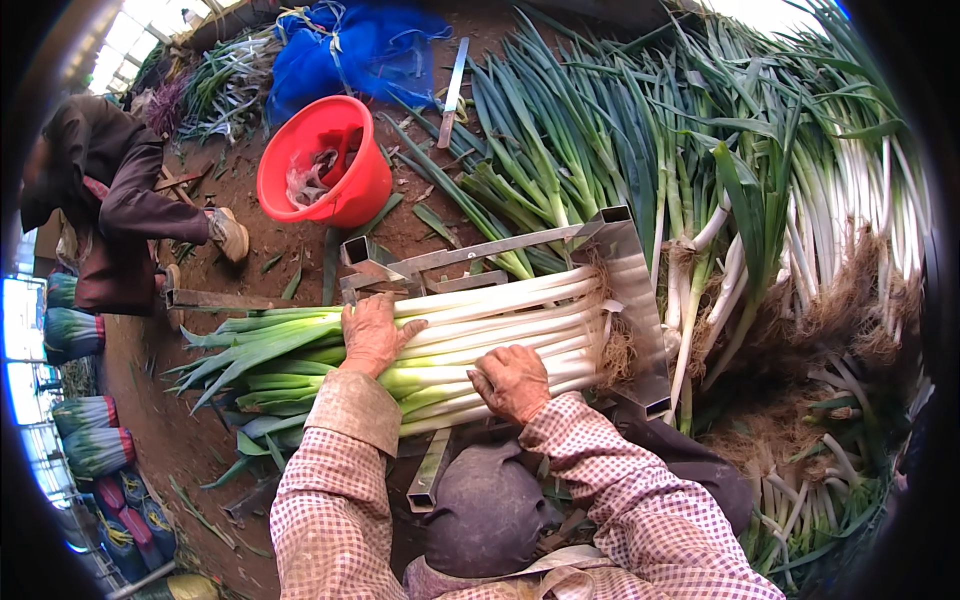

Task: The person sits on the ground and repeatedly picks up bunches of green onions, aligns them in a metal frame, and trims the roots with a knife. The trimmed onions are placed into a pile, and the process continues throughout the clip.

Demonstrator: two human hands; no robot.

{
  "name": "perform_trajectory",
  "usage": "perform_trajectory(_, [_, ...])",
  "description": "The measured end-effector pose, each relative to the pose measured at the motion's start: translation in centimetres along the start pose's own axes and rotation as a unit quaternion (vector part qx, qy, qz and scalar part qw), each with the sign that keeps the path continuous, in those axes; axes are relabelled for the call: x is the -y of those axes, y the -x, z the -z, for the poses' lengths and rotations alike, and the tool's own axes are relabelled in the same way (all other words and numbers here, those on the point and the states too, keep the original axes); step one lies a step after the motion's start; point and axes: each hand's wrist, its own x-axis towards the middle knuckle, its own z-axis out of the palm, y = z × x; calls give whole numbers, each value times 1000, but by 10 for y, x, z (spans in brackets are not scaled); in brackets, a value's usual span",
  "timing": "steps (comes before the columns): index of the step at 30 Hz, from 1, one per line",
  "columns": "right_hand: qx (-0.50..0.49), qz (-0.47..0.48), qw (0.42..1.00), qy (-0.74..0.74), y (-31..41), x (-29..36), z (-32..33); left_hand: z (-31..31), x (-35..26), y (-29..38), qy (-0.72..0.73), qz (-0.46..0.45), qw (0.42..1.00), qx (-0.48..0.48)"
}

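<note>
Several long leeks or large green onions [487,322] lie side by side across a metal frame [487,244], their rooted ends against its upright metal plate [630,300] and their green leaves to the left. My left hand [373,332] lies on the stalks where white turns to green, thumb spread towards the right. Nearer the roots, my right hand [511,382] rests on the lower stalks with its fingers curled; whether it grips any is not clear. Both sleeves are checked.
A red plastic bucket [367,180] holds plastic and cloth-like items. Beyond it are blue netting [352,60] and a long knife [454,90]. Heaped leeks [675,150] fill the right. At left, another person [127,187] sits near bundled leeks [97,450]. Loose leaves litter the soil.
</note>
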Motion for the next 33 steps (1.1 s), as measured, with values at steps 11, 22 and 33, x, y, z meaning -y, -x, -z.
perform_trajectory(11, [-74, -259, 947, 176, -13, -92, 21, -18, 6, 11, 71, -97, 984, -132])
perform_trajectory(22, [-62, -266, 938, 213, -17, -99, 15, 7, 3, 46, -56, -115, 988, -84])
perform_trajectory(33, [-92, -251, 943, 197, -13, -104, 10, 13, -10, 38, -75, -59, 995, -28])
